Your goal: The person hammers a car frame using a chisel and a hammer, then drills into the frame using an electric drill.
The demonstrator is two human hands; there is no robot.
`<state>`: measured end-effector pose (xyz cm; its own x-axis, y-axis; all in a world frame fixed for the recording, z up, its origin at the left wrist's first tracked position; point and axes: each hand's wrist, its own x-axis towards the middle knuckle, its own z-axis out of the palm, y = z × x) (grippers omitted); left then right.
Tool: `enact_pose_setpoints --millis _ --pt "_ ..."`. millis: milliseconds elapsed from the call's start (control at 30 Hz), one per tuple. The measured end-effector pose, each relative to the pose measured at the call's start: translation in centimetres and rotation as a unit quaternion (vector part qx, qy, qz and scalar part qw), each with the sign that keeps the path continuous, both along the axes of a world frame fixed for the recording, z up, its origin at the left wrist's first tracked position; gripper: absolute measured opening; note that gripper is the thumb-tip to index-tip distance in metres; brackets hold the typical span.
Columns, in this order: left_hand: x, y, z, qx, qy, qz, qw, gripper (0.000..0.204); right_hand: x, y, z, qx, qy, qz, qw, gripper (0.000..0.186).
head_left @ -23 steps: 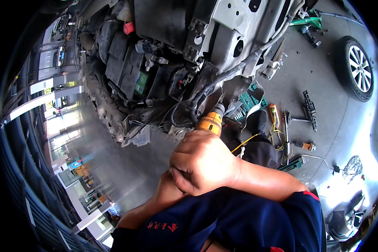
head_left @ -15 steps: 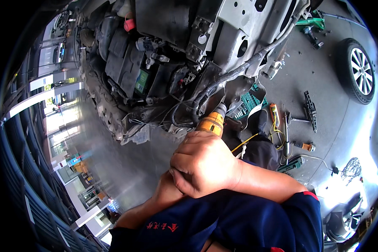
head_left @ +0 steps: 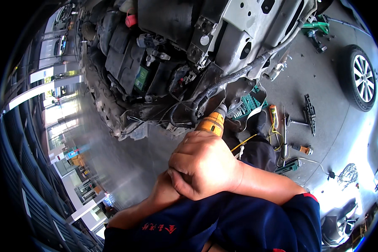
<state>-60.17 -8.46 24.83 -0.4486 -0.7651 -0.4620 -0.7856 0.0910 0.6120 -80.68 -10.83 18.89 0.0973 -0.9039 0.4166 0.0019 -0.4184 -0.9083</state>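
Observation:
Both my hands are stacked together low in the middle, around the back of a yellow and black power drill (head_left: 212, 123). My right hand (head_left: 203, 166) lies on top, closed, its fingers wrapped over the drill's body. Beneath it my left hand (head_left: 166, 188) is closed against the drill's rear, its fingers mostly hidden. The drill's dark chuck (head_left: 221, 110) points away from me at the lower edge of a stripped vehicle front (head_left: 222, 75). Where its tip meets the metal I cannot make out. A wire harness (head_left: 239, 73) runs along the frame just above the chuck.
On the floor to the right lie a green socket set (head_left: 248, 104), an orange-yellow meter (head_left: 274, 114) with a yellow cable, several tools and a wheel (head_left: 359, 77). An engine bay with a battery (head_left: 141, 79) fills the upper left. A dark-trousered leg (head_left: 258, 153) shows beside my right forearm.
My view has shifted slightly, so the wheel and floor tools sit a little lower. My hands and the drill keep nearly the same place against the vehicle.

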Motion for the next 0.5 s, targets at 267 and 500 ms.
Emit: enact_pose_setpoints --millis 267,500 --pt "0.4 -0.2 -1.4 -0.019 0.017 -0.039 0.999 0.041 1.0 0.8 -0.6 0.001 0.023 -0.045 0.999 0.021" --pt "0.0 -0.7 -3.5 -0.103 0.083 -0.063 0.989 0.04 4.8 1.7 -2.6 -0.031 0.016 -0.126 0.991 0.022"
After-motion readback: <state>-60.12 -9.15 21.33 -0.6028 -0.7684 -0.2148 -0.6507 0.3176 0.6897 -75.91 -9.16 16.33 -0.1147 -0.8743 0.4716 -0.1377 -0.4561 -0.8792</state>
